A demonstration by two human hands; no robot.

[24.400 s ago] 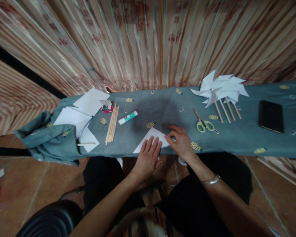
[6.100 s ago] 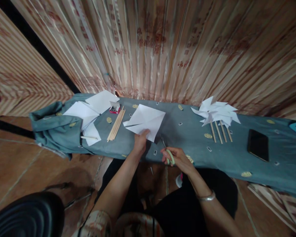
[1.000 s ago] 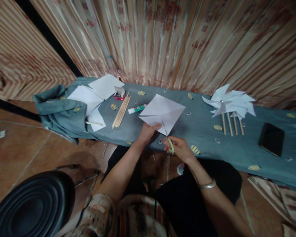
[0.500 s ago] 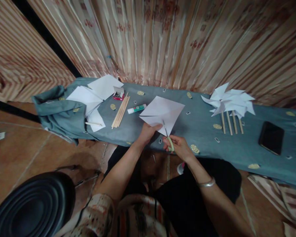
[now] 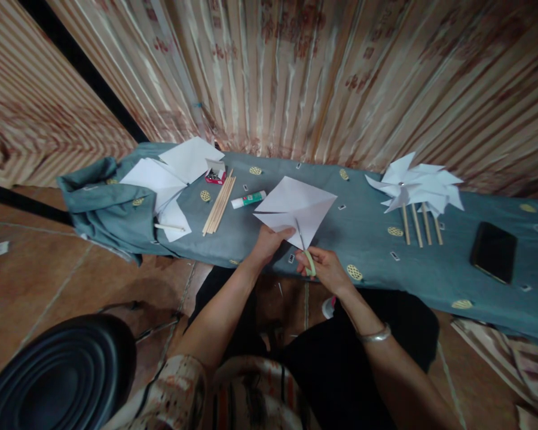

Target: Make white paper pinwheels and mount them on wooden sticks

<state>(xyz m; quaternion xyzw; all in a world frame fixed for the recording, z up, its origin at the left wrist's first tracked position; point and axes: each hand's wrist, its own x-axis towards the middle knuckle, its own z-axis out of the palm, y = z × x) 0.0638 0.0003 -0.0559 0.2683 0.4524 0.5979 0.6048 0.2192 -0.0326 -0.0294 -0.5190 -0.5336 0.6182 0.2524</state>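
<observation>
A square sheet of white paper is held above the cloth-covered table, one corner turned toward me. A slit runs in from its left corner. My left hand pinches the near-left edge, thumb on top. In my right hand is a pair of scissors with pale green handles. Its blades lie at the near corner of the paper, pointing toward the middle. Left of the paper rest a glue stick and a bundle of thin wooden sticks.
White paper sheets and a small red box of tiny dark items lie on the left. On the right are several paper pinwheels on sticks and a black phone. A black round stool stands at lower left.
Little differs. The hands, paper and scissors hold nearly the same places, and the whole view has shifted very slightly.
</observation>
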